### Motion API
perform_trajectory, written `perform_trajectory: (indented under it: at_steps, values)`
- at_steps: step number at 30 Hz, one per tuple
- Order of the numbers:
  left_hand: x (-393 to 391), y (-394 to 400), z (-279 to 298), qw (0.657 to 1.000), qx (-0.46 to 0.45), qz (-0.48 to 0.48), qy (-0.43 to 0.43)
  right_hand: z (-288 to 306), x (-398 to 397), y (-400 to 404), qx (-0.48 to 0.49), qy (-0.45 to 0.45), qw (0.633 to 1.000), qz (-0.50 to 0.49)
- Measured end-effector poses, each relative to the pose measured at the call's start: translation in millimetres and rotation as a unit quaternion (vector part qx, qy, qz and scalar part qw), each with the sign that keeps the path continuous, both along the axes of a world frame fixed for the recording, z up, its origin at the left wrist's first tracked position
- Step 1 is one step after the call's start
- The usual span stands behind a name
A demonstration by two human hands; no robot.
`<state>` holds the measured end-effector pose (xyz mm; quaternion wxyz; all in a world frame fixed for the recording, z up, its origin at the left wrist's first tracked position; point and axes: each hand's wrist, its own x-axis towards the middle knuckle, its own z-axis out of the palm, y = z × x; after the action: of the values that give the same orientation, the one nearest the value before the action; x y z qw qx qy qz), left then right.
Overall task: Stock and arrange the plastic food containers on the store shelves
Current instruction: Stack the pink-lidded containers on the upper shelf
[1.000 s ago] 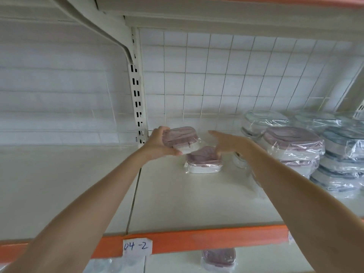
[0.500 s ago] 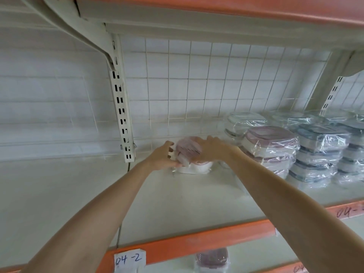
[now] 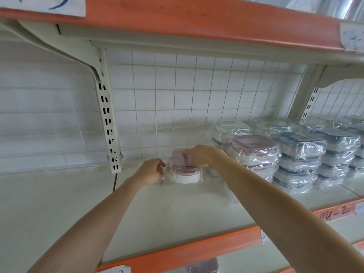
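1. I see both hands reaching to the back of the shelf (image 3: pixel 177 217), close to the wire-grid back panel (image 3: pixel 177 91).
2. My right hand (image 3: pixel 201 154) comes down from above, fingers curled over the top of a pink-lidded container (image 3: pixel 180 157) that sits tilted on a second pink container (image 3: pixel 186 175).
3. My left hand (image 3: pixel 150 171) is at the left side of that pair, fingers pinching the clear wrap at the edge of the lower one.
4. The lower container rests flat on the shelf, white base showing, just right of the slotted upright (image 3: pixel 108 131).
5. Both containers are in loose plastic film; I cannot tell whether the upper one is fully seated on the lower.
6. To the right, along the back of the shelf, stand stacks of wrapped containers: a pink-lidded stack (image 3: pixel 254 152) nearest, then blue-lidded stacks (image 3: pixel 299 160) toward the right edge.
7. The orange front rail (image 3: pixel 197 251) carries a handwritten label (image 3: pixel 332 214) near the right end.
8. Below the rail, another pink lid (image 3: pixel 202 267) shows on the shelf underneath.
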<state>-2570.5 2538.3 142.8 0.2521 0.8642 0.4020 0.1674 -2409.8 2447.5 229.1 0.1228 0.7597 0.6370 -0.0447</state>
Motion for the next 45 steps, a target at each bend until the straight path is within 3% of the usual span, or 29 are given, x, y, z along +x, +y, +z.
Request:
perform_trajectory:
  at_steps: [9, 12, 16, 19, 23, 27, 30, 34, 40, 45]
  values:
    - [-8, -4, 29, 0.986, -0.108, 0.011, -0.130, 4, 3, 0, -0.035, -0.081, 0.993, 0.077]
    - [-5, -14, 44, 0.987, -0.138, -0.039, -0.077, 8, 4, -1, 0.010, -0.030, 0.998, 0.054]
    - [3, -27, 41, 0.993, 0.008, -0.055, 0.099, 1, 6, 1, 0.043, -0.044, 0.996, 0.062]
    - [5, -30, 39, 0.992, 0.068, -0.082, 0.070, -12, 9, 6, 0.042, -0.043, 0.994, 0.090]
    - [-7, -20, 52, 0.990, 0.078, -0.117, 0.007, -15, 14, 6, -0.008, -0.038, 0.993, 0.114]
    - [-12, -12, 48, 0.994, 0.048, -0.075, -0.067, -11, 19, -5, 0.001, -0.012, 0.998, 0.067]
    - [-11, -7, 44, 0.991, 0.025, 0.003, -0.130, -3, 15, -5, 0.032, -0.047, 0.997, 0.052]
    - [-11, 3, 44, 0.987, -0.050, 0.068, -0.137, 9, 15, 2, 0.089, 0.007, 0.996, 0.003]
    - [-2, -7, 43, 0.974, -0.182, 0.064, -0.115, -9, 17, 11, 0.023, 0.061, 0.998, 0.027]
    - [8, -19, 39, 0.940, -0.303, 0.059, -0.145, -9, 19, 14, 0.026, 0.056, 0.997, 0.047]
